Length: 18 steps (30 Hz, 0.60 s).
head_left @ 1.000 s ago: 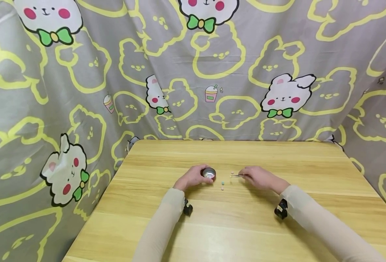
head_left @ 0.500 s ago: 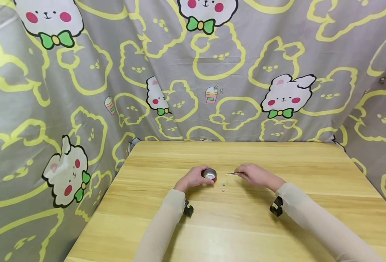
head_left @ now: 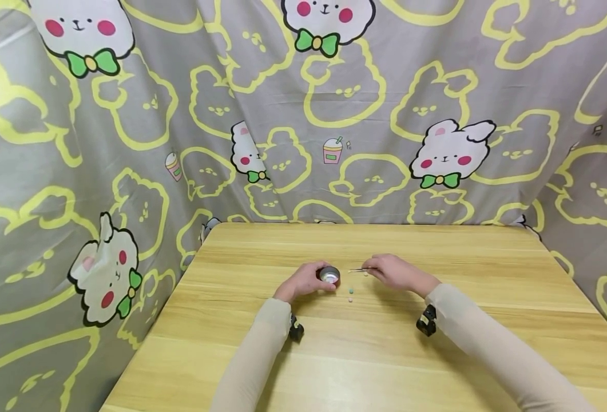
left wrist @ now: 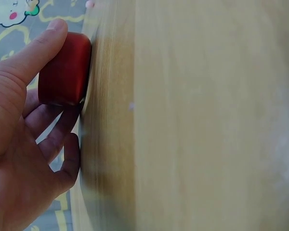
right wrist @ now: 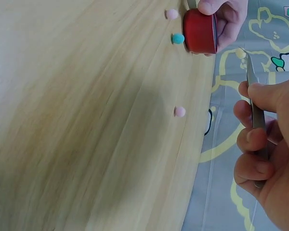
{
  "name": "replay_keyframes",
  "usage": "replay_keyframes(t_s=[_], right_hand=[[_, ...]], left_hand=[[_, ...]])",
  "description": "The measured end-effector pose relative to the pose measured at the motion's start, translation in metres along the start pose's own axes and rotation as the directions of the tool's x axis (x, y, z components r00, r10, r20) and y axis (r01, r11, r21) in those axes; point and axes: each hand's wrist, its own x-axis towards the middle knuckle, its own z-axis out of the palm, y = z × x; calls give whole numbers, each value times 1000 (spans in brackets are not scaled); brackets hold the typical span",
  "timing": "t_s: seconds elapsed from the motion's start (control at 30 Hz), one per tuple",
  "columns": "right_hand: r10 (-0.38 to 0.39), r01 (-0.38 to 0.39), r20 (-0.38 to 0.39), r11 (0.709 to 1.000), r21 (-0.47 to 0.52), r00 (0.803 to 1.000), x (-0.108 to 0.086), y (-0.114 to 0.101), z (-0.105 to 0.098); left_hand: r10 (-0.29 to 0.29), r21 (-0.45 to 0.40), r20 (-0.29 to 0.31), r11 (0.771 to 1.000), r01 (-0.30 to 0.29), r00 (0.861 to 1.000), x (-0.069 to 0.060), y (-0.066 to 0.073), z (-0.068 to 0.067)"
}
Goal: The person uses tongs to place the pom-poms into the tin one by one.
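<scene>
My left hand (head_left: 305, 280) grips a small round tin (head_left: 330, 276) between thumb and fingers. Its side shows red in the left wrist view, where the tin (left wrist: 65, 70) rests on the table. My right hand (head_left: 396, 272) holds metal tweezers (right wrist: 257, 115) between thumb and fingers. At their tip is a pale yellow ball (right wrist: 241, 53), held above the table and to the right of the tin. On the tabletop lie a teal ball (right wrist: 178, 38) and a pink ball (right wrist: 172, 14) close to the tin. Another pink ball (right wrist: 179, 111) lies nearer the right hand.
The wooden table (head_left: 313, 366) spreads out under both arms. A grey patterned curtain (head_left: 370, 137) hangs behind its far edge and along the sides. Black wrist cameras, such as the right one (head_left: 427, 320), sit below the sleeves.
The right hand and tweezers have moved left toward the tin, carrying the yellow ball up off the table. The left hand and tin stay in place.
</scene>
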Motion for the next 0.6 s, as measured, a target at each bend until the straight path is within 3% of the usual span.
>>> replay_keyframes(t_s=[0.6], right_hand=[[3,-4,58,1000,23,998,18,-9,0]], left_hand=[[7,-2,-9,1000,-7,1000,0,0,1]])
